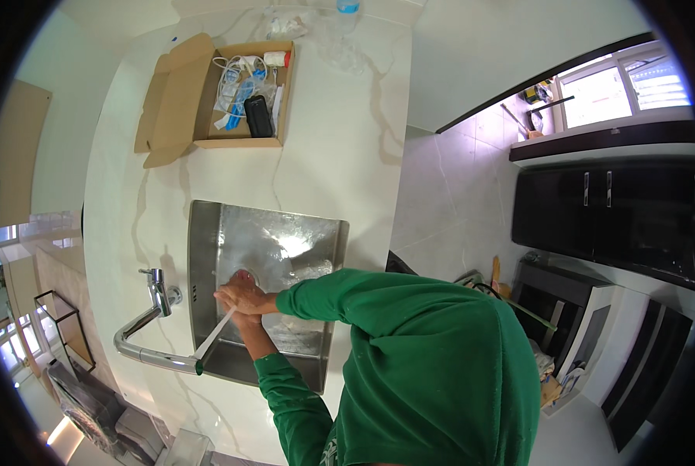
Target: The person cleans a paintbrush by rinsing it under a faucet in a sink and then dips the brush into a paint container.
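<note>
While water stream (216, 333) from faucet (157, 357) slants upper-right in view onto hands (246, 299), unclear whether fingers (224, 298) closed.

Fingers (226, 297) over sink (239, 225); water stream (217, 332)

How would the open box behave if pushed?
The box probably slides rather than tips: it sits low on the counter. Its lid, thin cardboard folded open, would likely flop. The cable and black case inside look loose and may shift.

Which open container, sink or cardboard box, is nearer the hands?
The sink: both hands meet over it; the box sits farther off on the counter.
</note>
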`<state>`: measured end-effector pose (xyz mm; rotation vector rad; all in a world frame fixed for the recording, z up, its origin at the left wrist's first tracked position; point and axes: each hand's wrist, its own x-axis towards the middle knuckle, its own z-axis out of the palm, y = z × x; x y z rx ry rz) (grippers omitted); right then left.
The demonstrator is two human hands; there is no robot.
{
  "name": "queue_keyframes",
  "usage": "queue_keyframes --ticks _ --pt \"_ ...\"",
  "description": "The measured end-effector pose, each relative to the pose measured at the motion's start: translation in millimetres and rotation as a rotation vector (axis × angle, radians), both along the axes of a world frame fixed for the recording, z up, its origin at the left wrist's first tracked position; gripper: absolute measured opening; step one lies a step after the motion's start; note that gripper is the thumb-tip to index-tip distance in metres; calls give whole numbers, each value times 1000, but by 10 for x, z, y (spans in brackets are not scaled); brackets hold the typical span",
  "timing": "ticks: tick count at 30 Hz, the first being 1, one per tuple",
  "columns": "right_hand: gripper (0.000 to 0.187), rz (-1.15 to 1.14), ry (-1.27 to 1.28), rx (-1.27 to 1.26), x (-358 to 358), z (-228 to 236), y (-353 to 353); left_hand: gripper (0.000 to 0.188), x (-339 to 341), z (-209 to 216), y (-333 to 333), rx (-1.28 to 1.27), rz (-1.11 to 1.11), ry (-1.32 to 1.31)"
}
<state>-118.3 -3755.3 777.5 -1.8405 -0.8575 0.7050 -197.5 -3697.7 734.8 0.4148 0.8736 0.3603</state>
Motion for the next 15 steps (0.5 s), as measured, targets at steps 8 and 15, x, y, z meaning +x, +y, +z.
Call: queue_keyframes --ticks 8,15 --pt "34 -257 62 -12 200 -157 -90 47 145 222 -103 252 -165 137" --pt "87 75 767 -50 -21 -297 -158 33 -90 -298 130 119 -166 209"
